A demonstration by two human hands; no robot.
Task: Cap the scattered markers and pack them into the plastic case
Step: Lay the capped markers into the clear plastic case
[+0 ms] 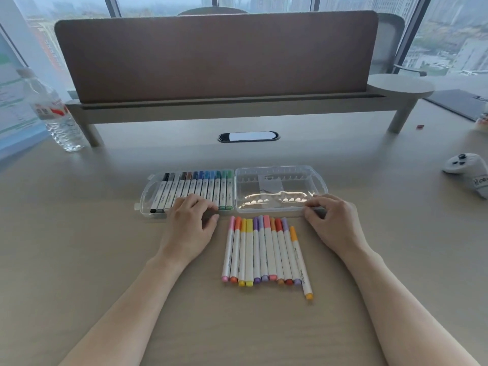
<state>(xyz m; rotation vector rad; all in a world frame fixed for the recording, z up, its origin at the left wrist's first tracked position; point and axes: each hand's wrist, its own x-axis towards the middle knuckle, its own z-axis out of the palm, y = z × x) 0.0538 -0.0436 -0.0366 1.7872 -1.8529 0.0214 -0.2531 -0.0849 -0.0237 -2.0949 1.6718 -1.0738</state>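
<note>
A clear plastic case (pixel 320 184) lies open flat on the desk. Its left half holds a row of several capped markers (pixel 196 187) in black, grey, brown, blue and green. Its right half (pixel 280 191) holds no markers. In front of the case lie several capped markers (pixel 264 249) side by side, pink, orange, yellow, purple and red, with one orange marker (pixel 301 262) slightly apart at the right. My left hand (pixel 190 223) rests with curled fingers on the packed markers' lower ends. My right hand (pixel 332 220) touches the front right edge of the case with curled fingers.
A water bottle (pixel 56 112) stands at the back left. A white game controller (pixel 468 169) lies at the right edge. A raised shelf with a brown partition (pixel 216 56) runs across the back, above a cable slot (pixel 248 136).
</note>
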